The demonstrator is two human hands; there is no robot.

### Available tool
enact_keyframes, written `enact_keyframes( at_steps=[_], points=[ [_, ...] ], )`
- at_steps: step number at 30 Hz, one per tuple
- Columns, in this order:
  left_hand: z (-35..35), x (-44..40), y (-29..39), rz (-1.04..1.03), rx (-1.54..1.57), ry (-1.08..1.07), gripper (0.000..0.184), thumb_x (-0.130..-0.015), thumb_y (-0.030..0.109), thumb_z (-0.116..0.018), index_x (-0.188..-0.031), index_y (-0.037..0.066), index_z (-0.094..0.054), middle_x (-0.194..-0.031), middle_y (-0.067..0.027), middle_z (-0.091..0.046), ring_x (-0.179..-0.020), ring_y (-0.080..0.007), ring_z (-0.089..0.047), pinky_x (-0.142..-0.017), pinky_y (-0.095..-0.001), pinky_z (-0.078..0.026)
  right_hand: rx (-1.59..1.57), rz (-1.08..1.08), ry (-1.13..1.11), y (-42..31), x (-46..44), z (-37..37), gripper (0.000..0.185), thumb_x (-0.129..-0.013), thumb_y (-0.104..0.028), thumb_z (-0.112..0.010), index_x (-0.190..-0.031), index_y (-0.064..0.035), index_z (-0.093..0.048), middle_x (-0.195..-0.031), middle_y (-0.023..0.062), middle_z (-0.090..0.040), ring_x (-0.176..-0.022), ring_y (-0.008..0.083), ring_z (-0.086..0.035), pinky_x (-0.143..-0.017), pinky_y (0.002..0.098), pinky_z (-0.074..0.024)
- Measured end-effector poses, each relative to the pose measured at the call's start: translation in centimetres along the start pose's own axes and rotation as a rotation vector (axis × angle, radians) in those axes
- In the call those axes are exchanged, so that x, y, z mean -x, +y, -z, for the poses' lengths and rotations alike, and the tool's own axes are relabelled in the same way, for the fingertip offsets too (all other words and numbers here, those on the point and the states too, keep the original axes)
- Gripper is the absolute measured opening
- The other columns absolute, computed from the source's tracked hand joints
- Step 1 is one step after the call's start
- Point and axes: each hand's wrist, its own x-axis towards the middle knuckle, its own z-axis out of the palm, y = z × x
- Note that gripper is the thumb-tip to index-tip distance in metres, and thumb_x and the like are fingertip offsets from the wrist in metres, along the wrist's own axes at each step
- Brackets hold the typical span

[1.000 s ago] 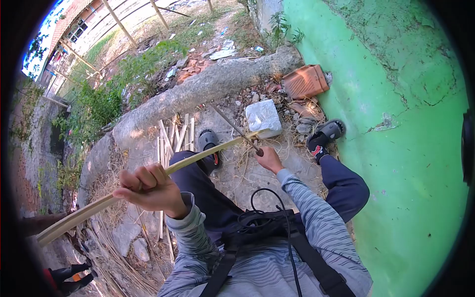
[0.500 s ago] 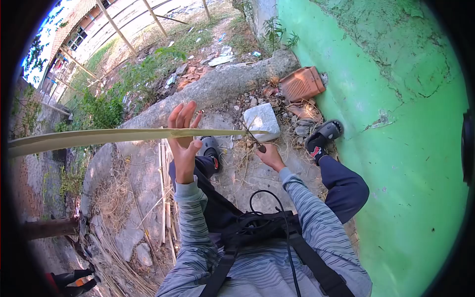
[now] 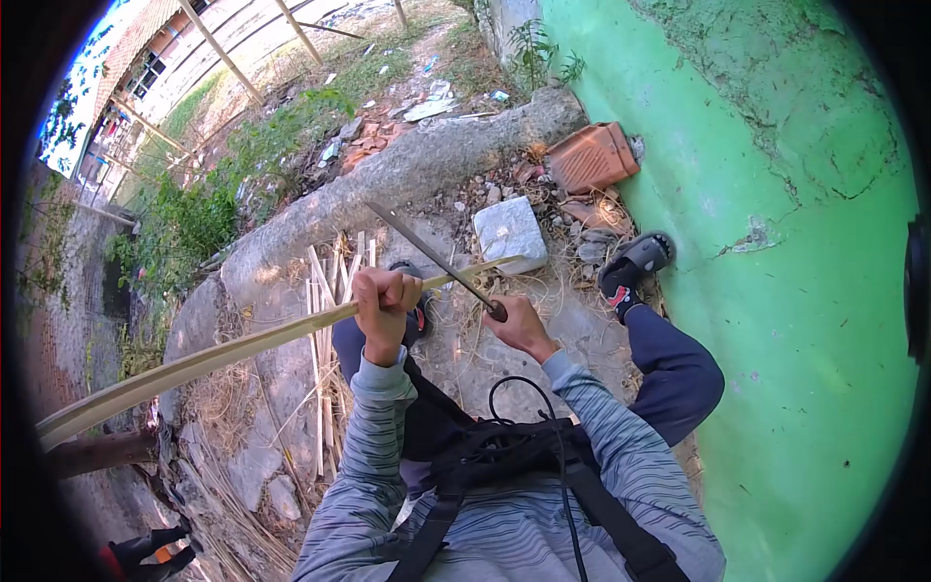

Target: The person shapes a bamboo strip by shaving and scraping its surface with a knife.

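A long pale bamboo strip (image 3: 223, 355) slants from the lower left up to the middle. My left hand (image 3: 385, 308) is wrapped round it near its upper right end. My right hand (image 3: 521, 328) grips the dark handle of a knife (image 3: 427, 249), whose long narrow blade points up and to the left. The blade crosses the strip just right of my left hand. Beyond the strip's tip lies a whitish block (image 3: 511, 235) on the ground.
Cut strips (image 3: 323, 388) lie left of my legs. A ridged orange brick (image 3: 593, 158) leans by the green wall (image 3: 795, 339) on the right. A low concrete kerb (image 3: 407, 165) curves ahead. Another person's feet (image 3: 150, 553) show at the lower left.
My left hand, open half a second ago, has closed round the strip. The strip's left end has swung down. The knife blade now shows long, pointing up-left, and my right hand has shifted slightly down.
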Motion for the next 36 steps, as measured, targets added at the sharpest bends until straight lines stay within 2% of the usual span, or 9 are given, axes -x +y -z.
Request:
enact_keyframes(
  at_steps=[5, 7, 9, 18, 21, 26, 27, 34, 36],
  points=[
    [-0.3, 0.5, 0.3, -0.011, -0.030, -0.060, 0.067, -0.112, 0.048, -0.034, -0.057, 0.013, -0.020, -0.050, 0.0032, -0.019, -0.042, -0.0110, -0.019, -0.043, -0.0331, -0.013, 0.009, 0.037, 0.063, 6.8, -2.3, -2.2, 0.025, -0.084, -0.026, -0.070, -0.082, -0.0011, -0.066, -0.072, 0.0212, -0.065, -0.068, 0.0401, -0.065, -0.064, 0.0476, -0.0490],
    [-0.5, 0.8, 0.2, -0.001, -0.006, 0.010, 0.065, -0.113, 0.044, -0.034, -0.058, 0.013, -0.020, -0.050, 0.0034, -0.019, -0.041, -0.0106, -0.019, -0.044, -0.0328, -0.014, 0.066, -0.191, 0.103, 11.5, -3.3, -3.0, 0.029, -0.083, -0.029, -0.070, -0.081, -0.0003, -0.067, -0.074, 0.0217, -0.067, -0.069, 0.0399, -0.067, -0.066, 0.0472, -0.0501],
    [0.1, 1.0, 0.1, 0.011, 0.060, 0.106, 0.058, -0.114, 0.035, -0.035, -0.062, 0.013, -0.022, -0.051, 0.0041, -0.020, -0.042, -0.0097, -0.020, -0.044, -0.0322, -0.016, 0.080, -0.201, 0.112, 10.8, -3.5, -3.4, 0.030, -0.083, -0.028, -0.070, -0.081, 0.0016, -0.067, -0.072, 0.0222, -0.066, -0.067, 0.0379, -0.066, -0.065, 0.0462, -0.0494],
    [0.7, 0.2, 0.2, 0.009, 0.087, 0.034, 0.048, -0.114, 0.033, -0.036, -0.071, 0.013, -0.025, -0.054, 0.0040, -0.021, -0.043, -0.0087, -0.018, -0.044, -0.0319, -0.017, 0.022, -0.038, 0.107, 5.0, -1.3, -2.2, 0.031, -0.082, -0.025, -0.070, -0.080, 0.0044, -0.062, -0.066, 0.0215, -0.061, -0.059, 0.0327, -0.057, -0.061, 0.0460, -0.0450],
    [0.2, -0.1, 0.4, -0.001, 0.068, -0.011, 0.048, -0.114, 0.033, -0.037, -0.072, 0.013, -0.026, -0.054, 0.0040, -0.021, -0.043, -0.0083, -0.018, -0.044, -0.0317, -0.017, 0.070, -0.005, 0.047, 5.0, -1.4, -1.9, 0.029, -0.083, -0.027, -0.070, -0.083, 0.0019, -0.067, -0.070, 0.0229, -0.065, -0.066, 0.0408, -0.064, -0.065, 0.0480, -0.0484],
    [0.6, 0.0, 0.4, 0.037, 0.067, 0.062, 0.051, -0.114, 0.036, -0.037, -0.070, 0.013, -0.025, -0.053, 0.0040, -0.022, -0.043, -0.0085, -0.017, -0.044, -0.0320, -0.016, 0.149, -0.313, 0.182, 16.0, -3.4, -4.5, 0.034, -0.080, -0.030, -0.071, -0.080, 0.0035, -0.069, -0.075, 0.0229, -0.068, -0.070, 0.0379, -0.068, -0.067, 0.0465, -0.0515],
    [0.5, 0.1, 0.4, 0.053, 0.070, 0.094, 0.053, -0.114, 0.037, -0.037, -0.069, 0.012, -0.024, -0.053, 0.0040, -0.022, -0.043, -0.0088, -0.017, -0.045, -0.0322, -0.016, 0.135, -0.325, 0.158, 15.6, -3.7, -4.4, 0.035, -0.081, -0.034, -0.072, -0.082, 0.0005, -0.072, -0.081, 0.0248, -0.071, -0.078, 0.0438, -0.070, -0.073, 0.0487, -0.0532],
    [-0.1, -0.8, 0.5, 0.112, 0.004, 0.063, 0.062, -0.113, 0.041, -0.036, -0.060, 0.013, -0.023, -0.051, 0.0043, -0.021, -0.044, -0.0092, -0.018, -0.045, -0.0318, -0.015, 0.043, -0.354, 0.062, 10.5, -1.5, -2.8, 0.032, -0.081, -0.030, -0.072, -0.081, 0.0021, -0.069, -0.076, 0.0225, -0.069, -0.071, 0.0395, -0.067, -0.068, 0.0465, -0.0517],
    [-0.1, -1.0, 0.4, 0.078, 0.003, -0.001, 0.063, -0.113, 0.039, -0.037, -0.059, 0.013, -0.022, -0.051, 0.0043, -0.021, -0.044, -0.0091, -0.018, -0.045, -0.0316, -0.015, 0.053, -0.142, 0.093, 9.5, -1.0, -3.1, 0.028, -0.082, -0.026, -0.072, -0.083, 0.0016, -0.067, -0.073, 0.0213, -0.067, -0.067, 0.0381, -0.065, -0.066, 0.0455, -0.0505]
  ],
)
